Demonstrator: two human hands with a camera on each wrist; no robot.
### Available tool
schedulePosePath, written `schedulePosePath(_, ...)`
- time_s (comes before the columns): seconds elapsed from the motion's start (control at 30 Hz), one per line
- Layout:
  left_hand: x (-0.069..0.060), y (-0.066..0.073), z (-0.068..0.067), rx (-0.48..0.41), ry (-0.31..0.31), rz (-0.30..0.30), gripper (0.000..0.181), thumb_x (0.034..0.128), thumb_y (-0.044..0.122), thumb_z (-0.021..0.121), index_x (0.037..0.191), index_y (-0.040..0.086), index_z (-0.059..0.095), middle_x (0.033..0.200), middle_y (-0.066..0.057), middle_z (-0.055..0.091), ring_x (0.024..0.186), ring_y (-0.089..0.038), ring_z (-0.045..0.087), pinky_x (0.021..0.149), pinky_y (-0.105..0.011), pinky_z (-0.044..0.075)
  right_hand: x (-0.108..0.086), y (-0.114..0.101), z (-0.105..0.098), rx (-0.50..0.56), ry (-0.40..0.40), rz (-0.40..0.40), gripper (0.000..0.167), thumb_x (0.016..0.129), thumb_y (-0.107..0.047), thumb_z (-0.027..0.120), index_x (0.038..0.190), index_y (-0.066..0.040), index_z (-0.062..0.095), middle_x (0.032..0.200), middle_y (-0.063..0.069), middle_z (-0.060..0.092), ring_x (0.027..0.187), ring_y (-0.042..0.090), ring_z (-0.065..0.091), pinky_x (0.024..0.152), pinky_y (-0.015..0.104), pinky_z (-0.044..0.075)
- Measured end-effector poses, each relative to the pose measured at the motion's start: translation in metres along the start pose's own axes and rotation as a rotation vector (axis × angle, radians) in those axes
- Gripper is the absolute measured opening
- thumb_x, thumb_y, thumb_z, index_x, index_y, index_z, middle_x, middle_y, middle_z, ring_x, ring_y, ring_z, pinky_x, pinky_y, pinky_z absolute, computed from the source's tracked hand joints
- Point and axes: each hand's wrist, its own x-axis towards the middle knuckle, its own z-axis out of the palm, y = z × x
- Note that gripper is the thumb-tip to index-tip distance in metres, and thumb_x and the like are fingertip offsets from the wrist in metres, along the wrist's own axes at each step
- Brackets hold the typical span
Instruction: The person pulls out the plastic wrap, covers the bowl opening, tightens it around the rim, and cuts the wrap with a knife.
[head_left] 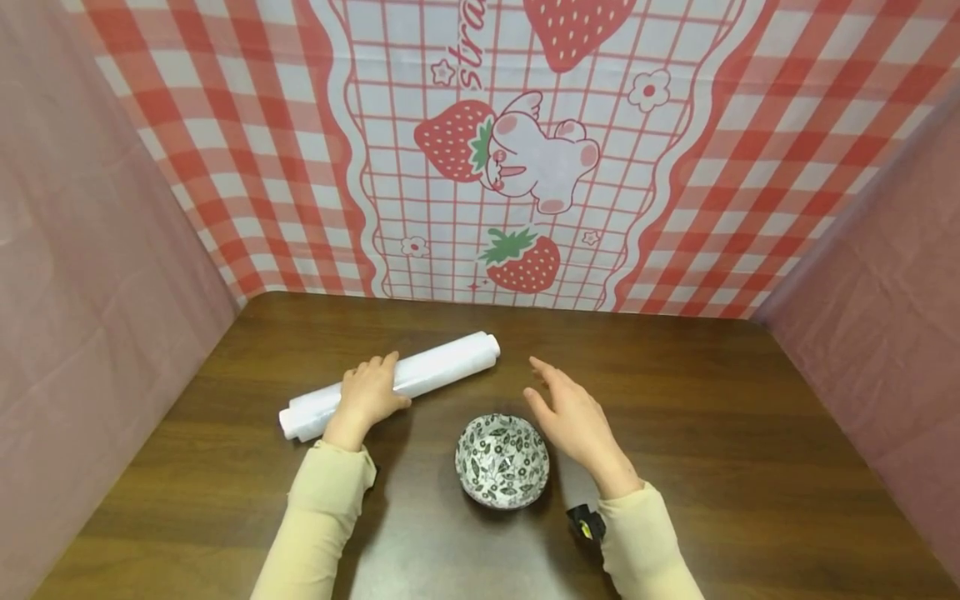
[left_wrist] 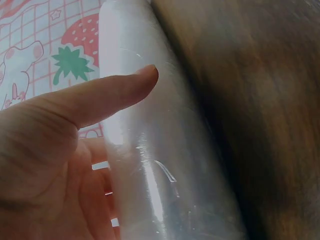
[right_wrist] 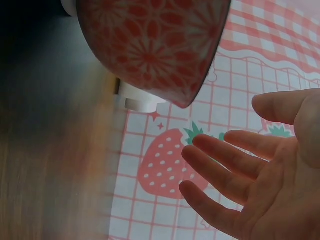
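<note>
A white roll of plastic wrap point(head_left: 442, 365) lies slantwise on the wooden table. My left hand point(head_left: 367, 396) grips it left of its middle. In the left wrist view, the thumb point(left_wrist: 117, 92) crosses the shiny film while the other fingers go round the far side, their tips hidden. A bowl point(head_left: 501, 462) stands upright nearer to me, its inside patterned with dark leaves and flowers. Red flowers cover its outside in the right wrist view. Just right of the bowl, my right hand point(head_left: 573, 417) hovers with fingers spread and nothing in it.
The brown wooden table point(head_left: 712, 417) runs back to a red-and-white strawberry-print cloth point(head_left: 525, 167). Pink drapes hang at the left point(head_left: 112, 250) and right sides. A black wrist camera point(head_left: 585, 522) is strapped by my right sleeve.
</note>
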Motion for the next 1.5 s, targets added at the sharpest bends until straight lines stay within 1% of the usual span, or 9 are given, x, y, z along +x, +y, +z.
schedulePosePath(0.1, 0.000, -0.001, -0.001, 0.003, -0.003, -0.005, 0.077, 0.0707, 0.032, 0.074, 0.133, 0.001, 0.040, 0.125, -0.024, 0.050, 0.112, -0.040, 0.048, 0.089, -0.055, 0.037, 0.001, -0.001, 0.001, 0.047, -0.015, -0.015, 0.046, 0.091, -0.027, 0.051, 0.134, -0.010, 0.043, 0.122, 0.013, 0.057, 0.109, 0.028, 0.056, 0.087, 0.048, 0.045)
schedulePosePath(0.2, 0.001, -0.003, 0.000, 0.001, 0.005, -0.002, 0.075, 0.0695, 0.032, 0.075, 0.131, 0.002, 0.043, 0.124, -0.023, 0.051, 0.111, -0.040, 0.048, 0.088, -0.054, 0.038, 0.002, -0.001, 0.003, 0.137, -0.043, -0.035, 0.045, 0.092, -0.025, 0.051, 0.133, -0.008, 0.044, 0.120, 0.013, 0.058, 0.109, 0.027, 0.056, 0.090, 0.046, 0.044)
schedulePosePath(0.33, 0.001, -0.005, 0.002, -0.021, 0.048, 0.011, 0.071, 0.0661, 0.031, 0.077, 0.126, 0.004, 0.049, 0.118, -0.021, 0.055, 0.105, -0.039, 0.051, 0.083, -0.053, 0.040, 0.003, -0.003, 0.005, 0.241, -0.077, -0.042, 0.042, 0.092, -0.022, 0.051, 0.131, -0.008, 0.046, 0.119, 0.014, 0.059, 0.108, 0.026, 0.057, 0.089, 0.044, 0.046)
schedulePosePath(0.5, -0.001, -0.005, 0.006, -0.057, 0.105, 0.027, 0.069, 0.0632, 0.030, 0.078, 0.122, 0.004, 0.053, 0.112, -0.021, 0.058, 0.100, -0.039, 0.053, 0.078, -0.052, 0.041, 0.002, -0.004, 0.009, 0.296, -0.087, -0.028, 0.039, 0.092, -0.018, 0.052, 0.129, -0.008, 0.048, 0.118, 0.013, 0.060, 0.107, 0.025, 0.057, 0.088, 0.045, 0.046)
schedulePosePath(0.83, -0.003, -0.005, 0.011, -0.084, 0.169, 0.005, 0.067, 0.0580, 0.030, 0.080, 0.116, 0.006, 0.058, 0.105, -0.017, 0.062, 0.094, -0.037, 0.056, 0.075, -0.051, 0.041, 0.003, -0.007, 0.012, 0.302, -0.087, -0.027, 0.036, 0.092, -0.017, 0.051, 0.127, -0.008, 0.049, 0.116, 0.013, 0.061, 0.105, 0.024, 0.058, 0.090, 0.045, 0.045)
schedulePosePath(1.13, -0.005, 0.002, 0.015, -0.108, 0.187, -0.024, 0.065, 0.0574, 0.036, 0.080, 0.114, 0.010, 0.060, 0.102, -0.013, 0.064, 0.089, -0.034, 0.059, 0.074, -0.051, 0.044, 0.004, -0.008, 0.010, 0.292, -0.076, -0.019, 0.036, 0.092, -0.019, 0.050, 0.127, -0.010, 0.050, 0.118, 0.011, 0.060, 0.105, 0.024, 0.058, 0.088, 0.043, 0.046)
schedulePosePath(1.3, -0.009, 0.003, 0.018, -0.113, 0.229, -0.063, 0.064, 0.0564, 0.037, 0.080, 0.112, 0.011, 0.062, 0.100, -0.014, 0.065, 0.087, -0.035, 0.059, 0.071, -0.051, 0.046, 0.005, -0.009, 0.012, 0.293, -0.074, -0.026, 0.036, 0.092, -0.019, 0.050, 0.127, -0.010, 0.050, 0.117, 0.011, 0.060, 0.106, 0.023, 0.058, 0.089, 0.042, 0.046)
schedulePosePath(1.4, -0.011, 0.004, 0.017, -0.128, 0.251, -0.089, 0.065, 0.0562, 0.038, 0.080, 0.112, 0.011, 0.062, 0.101, -0.014, 0.065, 0.088, -0.035, 0.060, 0.071, -0.051, 0.046, 0.006, -0.009, 0.012, 0.287, -0.079, -0.026, 0.036, 0.092, -0.019, 0.050, 0.127, -0.010, 0.050, 0.118, 0.011, 0.060, 0.106, 0.022, 0.058, 0.088, 0.042, 0.046)
schedulePosePath(1.5, -0.012, 0.006, 0.014, -0.158, 0.274, -0.094, 0.066, 0.0571, 0.039, 0.079, 0.114, 0.011, 0.061, 0.101, -0.015, 0.065, 0.088, -0.036, 0.060, 0.071, -0.051, 0.046, 0.007, -0.009, 0.012, 0.282, -0.074, -0.028, 0.035, 0.093, -0.019, 0.050, 0.127, -0.010, 0.050, 0.118, 0.012, 0.060, 0.106, 0.023, 0.058, 0.089, 0.042, 0.046)
